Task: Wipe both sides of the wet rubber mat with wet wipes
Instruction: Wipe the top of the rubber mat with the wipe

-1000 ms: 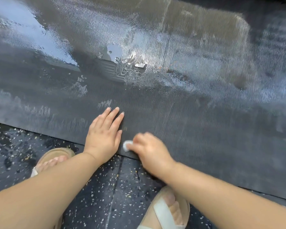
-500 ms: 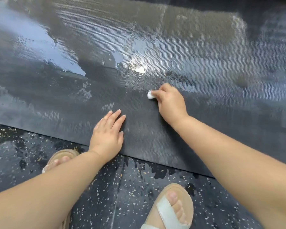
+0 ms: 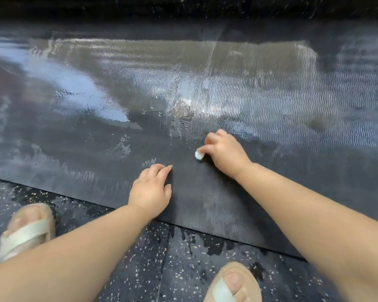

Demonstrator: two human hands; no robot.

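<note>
Rubber mat (image 3: 271,94) | flat, long axis left-right | right hand (image 3: 225,153) pinches wipe (image 3: 199,155)

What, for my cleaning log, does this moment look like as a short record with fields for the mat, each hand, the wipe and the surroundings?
mat: rubber mat lies flat; far part glossy with water, near strip duller
left hand: left hand rests palm down on the mat near its front edge
right hand: right hand grips a balled wet wipe against the mat
surroundings: speckled floor with wet patches; sandals on both feet
</note>
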